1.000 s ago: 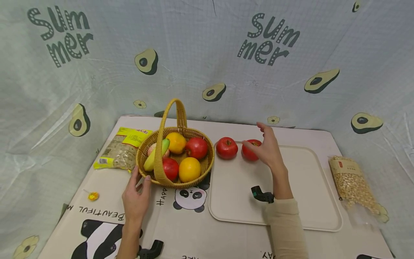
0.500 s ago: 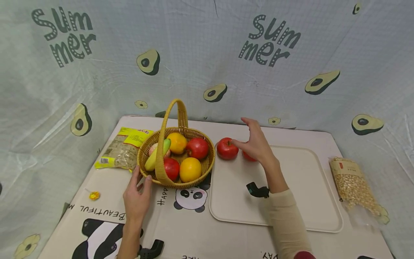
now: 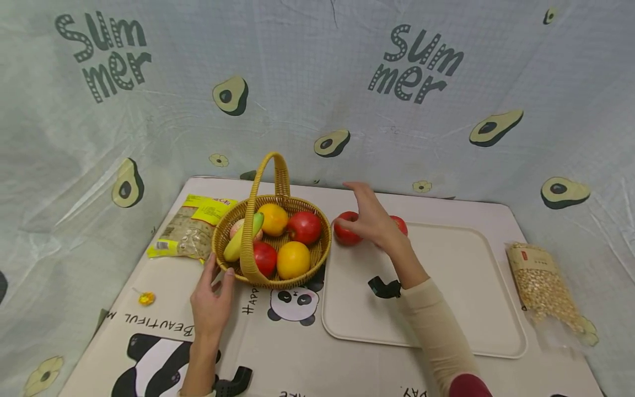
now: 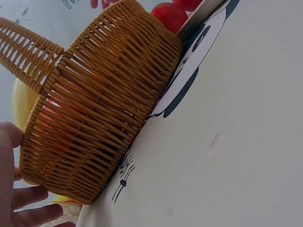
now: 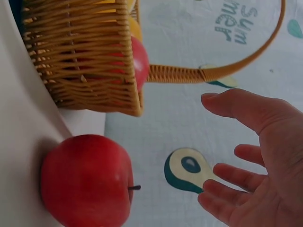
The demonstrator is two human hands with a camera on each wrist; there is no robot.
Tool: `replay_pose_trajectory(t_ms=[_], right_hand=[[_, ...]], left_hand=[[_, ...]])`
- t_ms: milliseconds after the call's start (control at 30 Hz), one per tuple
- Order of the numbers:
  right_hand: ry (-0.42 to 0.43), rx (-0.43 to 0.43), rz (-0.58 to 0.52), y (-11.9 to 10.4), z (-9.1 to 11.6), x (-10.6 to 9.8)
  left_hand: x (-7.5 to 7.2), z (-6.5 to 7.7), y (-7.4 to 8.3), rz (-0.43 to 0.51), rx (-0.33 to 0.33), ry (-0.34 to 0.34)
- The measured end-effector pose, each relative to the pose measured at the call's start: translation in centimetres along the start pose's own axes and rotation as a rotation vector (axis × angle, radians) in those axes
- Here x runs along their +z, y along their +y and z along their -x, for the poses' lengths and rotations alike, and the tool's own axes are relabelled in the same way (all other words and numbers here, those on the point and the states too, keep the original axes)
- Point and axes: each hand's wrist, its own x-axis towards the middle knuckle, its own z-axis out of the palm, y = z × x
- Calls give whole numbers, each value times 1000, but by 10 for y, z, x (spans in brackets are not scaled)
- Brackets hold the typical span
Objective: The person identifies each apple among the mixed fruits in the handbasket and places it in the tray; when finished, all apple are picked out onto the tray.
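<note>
The person's left hand (image 3: pixel 210 306) lies against the near-left side of the wicker basket (image 4: pixel 109 104), thumb at the rim and the other fingers spread loosely by the outer wall, touching rather than clenched round it. The basket stands upright by the far edge of the surface (image 3: pixel 278 358), left of the middle and just beside the far-left corner of the tray (image 3: pixel 446 286). In it sit a banana (image 3: pixel 233 248), a yellow-orange fruit near the front (image 3: pixel 294 260), another toward the back (image 3: pixel 273 219), and two red fruits; a pale pink fruit (image 3: pixel 237 227) is partly hidden (the banana lies across it). The right hand (image 3: pixel 374 220) is released, its thumb and fingers spread apart above the tray's far-left corner. The nearest red apple (image 3: pixel 347 237) rests at that corner, stem up, with the right wrist view showing a gap between it and the hand. A second red apple (image 3: pixel 399 225), partly covered by the hand, sits farther right along the tray's far edge. A yellow-labelled bag (image 3: pixel 190 227) lies by the surface's left edge, and a bag of pale yellow kernels (image 3: pixel 543 281) by its right edge.
</note>
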Motion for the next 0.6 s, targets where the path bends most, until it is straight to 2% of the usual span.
replay_pose_trajectory(t_ms=[600], right_hand=[[-142,-126,92,-21,-18,36]], left_hand=[[0,0,0,-5,4,3]])
